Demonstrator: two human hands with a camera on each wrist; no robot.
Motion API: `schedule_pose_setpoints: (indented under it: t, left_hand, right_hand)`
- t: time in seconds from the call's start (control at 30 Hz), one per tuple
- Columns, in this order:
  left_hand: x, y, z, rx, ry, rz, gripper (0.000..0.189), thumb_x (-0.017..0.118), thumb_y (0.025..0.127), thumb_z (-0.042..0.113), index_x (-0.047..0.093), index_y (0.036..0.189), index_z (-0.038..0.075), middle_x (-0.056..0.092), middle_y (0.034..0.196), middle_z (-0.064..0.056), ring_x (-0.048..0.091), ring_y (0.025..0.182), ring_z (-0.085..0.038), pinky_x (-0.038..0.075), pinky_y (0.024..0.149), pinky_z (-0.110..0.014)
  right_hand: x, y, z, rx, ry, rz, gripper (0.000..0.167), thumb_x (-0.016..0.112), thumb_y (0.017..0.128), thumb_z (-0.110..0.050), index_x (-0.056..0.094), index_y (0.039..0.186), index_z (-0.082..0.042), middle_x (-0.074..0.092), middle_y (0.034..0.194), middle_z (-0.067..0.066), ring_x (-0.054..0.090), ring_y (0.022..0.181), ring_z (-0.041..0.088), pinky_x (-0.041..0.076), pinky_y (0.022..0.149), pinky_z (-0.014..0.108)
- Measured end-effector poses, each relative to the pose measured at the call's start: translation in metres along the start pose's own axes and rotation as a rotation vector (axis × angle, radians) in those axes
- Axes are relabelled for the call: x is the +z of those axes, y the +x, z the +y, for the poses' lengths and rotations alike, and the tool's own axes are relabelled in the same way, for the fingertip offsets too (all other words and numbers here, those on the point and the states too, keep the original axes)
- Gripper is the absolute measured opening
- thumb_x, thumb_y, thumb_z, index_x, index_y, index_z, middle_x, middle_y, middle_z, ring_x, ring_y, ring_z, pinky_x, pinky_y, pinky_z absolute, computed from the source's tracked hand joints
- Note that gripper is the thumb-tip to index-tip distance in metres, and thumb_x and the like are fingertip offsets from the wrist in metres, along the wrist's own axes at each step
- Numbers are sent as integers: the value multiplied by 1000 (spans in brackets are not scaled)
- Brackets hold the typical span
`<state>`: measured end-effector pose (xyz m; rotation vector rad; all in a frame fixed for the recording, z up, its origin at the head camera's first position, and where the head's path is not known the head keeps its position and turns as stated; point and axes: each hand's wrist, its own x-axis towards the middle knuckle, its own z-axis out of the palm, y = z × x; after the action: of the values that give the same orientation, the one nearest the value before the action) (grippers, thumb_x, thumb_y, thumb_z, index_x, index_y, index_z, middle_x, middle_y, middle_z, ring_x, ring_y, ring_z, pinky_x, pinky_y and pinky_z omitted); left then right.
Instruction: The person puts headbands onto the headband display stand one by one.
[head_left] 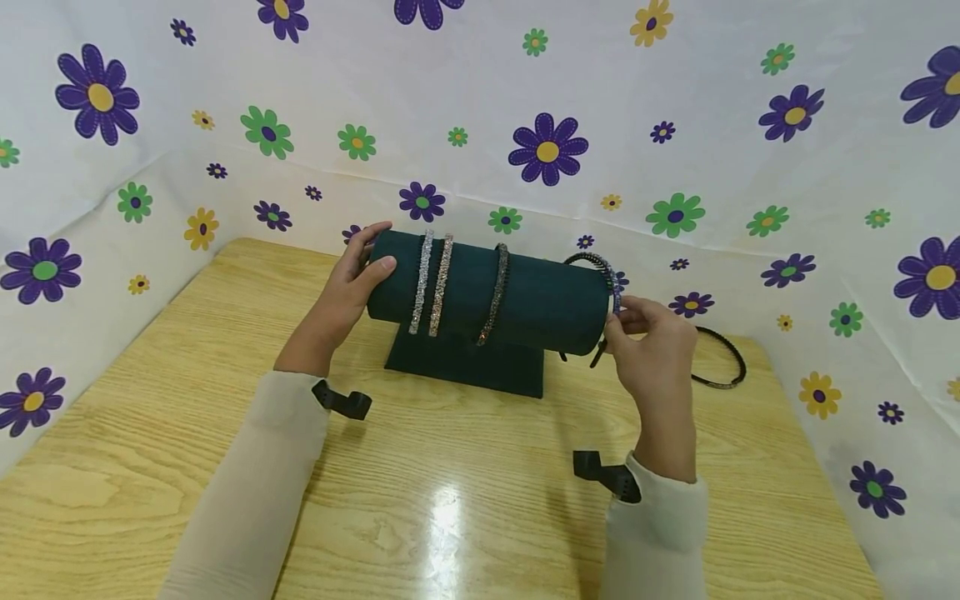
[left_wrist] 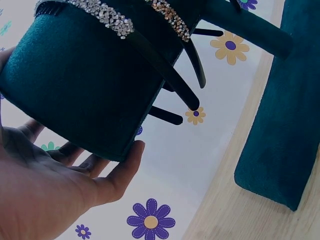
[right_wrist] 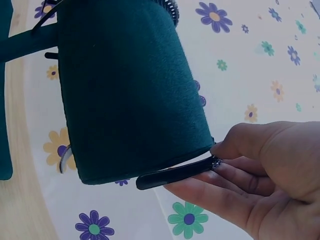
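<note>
A dark green velvet headband stand (head_left: 558, 304), a padded roll on a flat base, stands on the table. My left hand (head_left: 341, 287) steadies the roll's left end, with the thumb in front and the fingers behind. Three glittery headbands sit over the roll: a silver one (head_left: 422, 283), a copper one (head_left: 442, 283) and a dark grey one (head_left: 495, 292). At the roll's right end, my right hand (head_left: 656, 346) pinches a purple-blue glitter headband (head_left: 617, 292) between thumb and fingers. In the right wrist view, this headband's black arm (right_wrist: 170, 176) lies along the roll's end edge.
Another black headband (head_left: 738, 367) lies on the wooden table (head_left: 397, 500) to the right, partly hidden by my right hand. A white sheet (head_left: 450, 75) with printed flowers hangs behind the table and along both sides.
</note>
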<state>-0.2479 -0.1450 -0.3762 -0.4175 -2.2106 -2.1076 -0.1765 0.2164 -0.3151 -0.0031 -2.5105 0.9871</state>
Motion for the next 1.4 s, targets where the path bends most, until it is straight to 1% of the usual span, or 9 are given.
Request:
schedule_pose_setpoints:
  t: [0.13, 0.2, 0.23, 0.47, 0.73, 1.07, 1.17, 1.27, 1.4]
  left_hand:
    - [0, 0, 0, 3, 1, 2, 60, 50, 107, 37, 27, 162, 31, 33, 159, -11, 42, 140, -32, 33, 120, -55]
    - [0, 0, 0, 3, 2, 3, 61, 51, 107, 37, 27, 162, 31, 33, 160, -11, 41, 140, -32, 33, 120, -55]
    - [0, 0, 0, 3, 1, 2, 61, 51, 107, 37, 27, 162, 31, 33, 160, -11, 41, 140, -32, 33, 120, -55]
    - [-1, 0, -2, 9, -2, -3, 60, 50, 108, 36, 27, 163, 31, 35, 157, -11, 44, 137, -31, 35, 119, -54]
    - [-1, 0, -1, 13, -5, -2, 59, 50, 108, 37, 28, 162, 31, 34, 157, -12, 44, 137, -31, 35, 119, -55]
    - [-1, 0, 0, 14, -4, -3, 59, 50, 108, 37, 28, 162, 31, 35, 156, -13, 45, 136, -32, 36, 118, -54]
    - [-1, -1, 0, 9, -8, -7, 59, 50, 108, 36, 27, 162, 31, 36, 155, -12, 46, 135, -31, 37, 118, -54]
    - [0, 0, 0, 7, -12, -10, 60, 49, 108, 35, 26, 163, 31, 36, 154, -12, 46, 134, -31, 37, 118, -53]
    - [-1, 1, 0, 8, -11, -9, 59, 49, 108, 35, 26, 163, 30, 37, 153, -12, 47, 133, -30, 37, 118, -53]
  right_hand:
    - [-1, -1, -4, 8, -23, -26, 41, 67, 98, -6, 63, 138, 3, 73, 104, 24, 74, 93, 36, 54, 69, 19]
    - [-1, -2, -6, 12, -34, -40, 46, 67, 98, -6, 60, 143, 0, 73, 104, 23, 74, 92, 34, 46, 62, 10]
    - [-1, -2, -7, 13, -38, -46, 48, 67, 98, -6, 58, 145, -2, 73, 103, 23, 74, 91, 34, 46, 60, 11]
    - [-2, -6, -11, -14, -84, -81, 50, 65, 96, -3, 57, 146, -2, 72, 94, 22, 71, 80, 32, 52, 62, 24]
    - [0, -8, -17, 13, -131, -147, 56, 64, 96, -4, 50, 150, 2, 72, 96, 22, 73, 87, 35, 61, 73, 46]
    - [8, -11, -28, 65, -161, -127, 56, 61, 96, -1, 47, 149, 6, 63, 97, 21, 65, 85, 34, 55, 76, 44]
    - [10, -12, -31, 91, -180, -152, 60, 61, 96, -3, 42, 152, 6, 63, 100, 22, 63, 86, 35, 55, 76, 46]
    - [12, -12, -34, 85, -191, -202, 66, 60, 97, -4, 33, 156, 7, 63, 125, 29, 63, 111, 41, 54, 97, 51]
    - [16, -12, -35, 60, -180, -248, 72, 59, 97, -3, 23, 159, 9, 43, 155, 31, 46, 141, 45, 38, 116, 57]
